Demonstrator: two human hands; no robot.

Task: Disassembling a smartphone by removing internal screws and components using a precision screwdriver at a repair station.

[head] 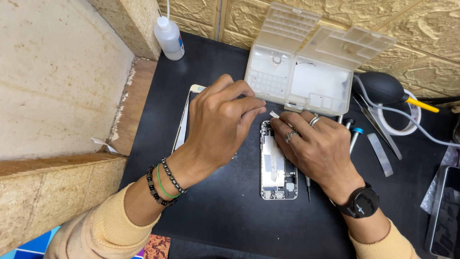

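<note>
A squeeze bottle (169, 38) stood at the mat's far left corner. The left hand (218, 122) and right hand (318, 146), fingers curled narrow, pinched a small white strip (274, 114) together over the top of the opened phone (278, 165), with a clear parts box (306, 72) just behind and a screwdriver (353, 139) to the right.

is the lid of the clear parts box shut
No, the parts box stands open, its lid leaning against the wall behind.
</note>
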